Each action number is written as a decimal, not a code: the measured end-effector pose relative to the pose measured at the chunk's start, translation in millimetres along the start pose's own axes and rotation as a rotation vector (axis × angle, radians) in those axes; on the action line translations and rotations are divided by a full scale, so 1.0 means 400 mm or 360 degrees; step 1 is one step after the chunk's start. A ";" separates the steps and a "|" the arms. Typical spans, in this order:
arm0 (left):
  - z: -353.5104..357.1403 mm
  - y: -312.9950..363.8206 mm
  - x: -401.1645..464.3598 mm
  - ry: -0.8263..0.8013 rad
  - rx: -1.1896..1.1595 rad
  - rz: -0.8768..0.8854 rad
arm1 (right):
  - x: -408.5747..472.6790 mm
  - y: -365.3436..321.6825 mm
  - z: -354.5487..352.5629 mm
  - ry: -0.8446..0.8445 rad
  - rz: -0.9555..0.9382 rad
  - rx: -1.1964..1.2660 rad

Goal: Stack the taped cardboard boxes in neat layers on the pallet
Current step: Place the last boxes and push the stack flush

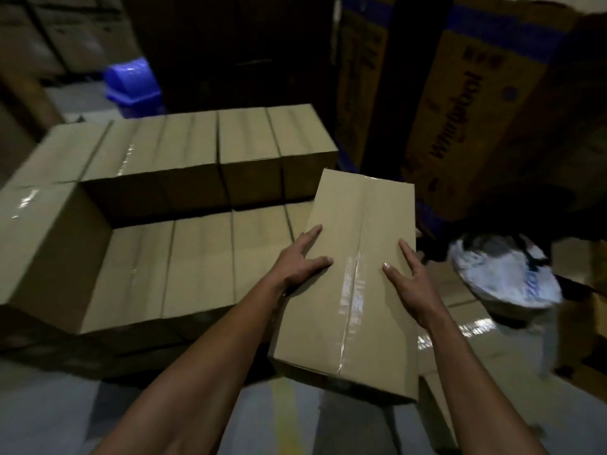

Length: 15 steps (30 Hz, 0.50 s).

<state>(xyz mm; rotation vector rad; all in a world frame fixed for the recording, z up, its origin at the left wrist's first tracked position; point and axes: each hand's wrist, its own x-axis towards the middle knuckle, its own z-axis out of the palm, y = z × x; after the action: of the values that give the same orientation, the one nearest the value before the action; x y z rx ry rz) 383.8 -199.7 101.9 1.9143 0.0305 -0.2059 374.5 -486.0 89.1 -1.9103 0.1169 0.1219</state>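
A taped cardboard box (pixel 358 244) is held lengthwise in front of me, to the right of the stack. My left hand (pixel 300 257) lies on its left side with the thumb on top and straight fingers along the edge. My right hand (pixel 405 270) does the same on the right side. The stack of taped boxes (pixel 197 257) fills the left and middle; a lower row runs along its front, a higher row (pixel 210 149) stands behind, and one tall box (pixel 42 238) sits at the left. The pallet underneath is hidden in shadow.
Large printed cartons (pixel 473 103) rise at the back right. A white-and-blue sack (pixel 505 274) lies on the floor to the right, beside flat cardboard (pixel 466 326). A blue plastic bin (pixel 134 83) stands far left behind the stack. Grey floor (pixel 49 418) lies in front.
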 end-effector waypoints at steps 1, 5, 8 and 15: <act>-0.064 -0.024 -0.010 0.0064 -0.0006 0.0002 | 0.023 -0.024 0.064 -0.0062 -0.0012 -0.0005; -0.267 -0.110 -0.029 0.0232 0.0021 -0.0073 | 0.090 -0.117 0.273 -0.0217 -0.0117 -0.0039; -0.390 -0.166 -0.055 0.0371 0.0005 -0.0122 | 0.127 -0.169 0.414 -0.0348 -0.0175 -0.0053; -0.591 -0.243 -0.109 0.0636 0.0029 -0.0252 | 0.226 -0.244 0.671 -0.0651 -0.0185 0.0018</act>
<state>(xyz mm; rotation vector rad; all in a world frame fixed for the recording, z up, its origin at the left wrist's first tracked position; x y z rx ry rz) 359.5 58.3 96.8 1.9450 0.4499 0.0735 470.3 -202.5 77.6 -1.8377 -0.2684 0.4278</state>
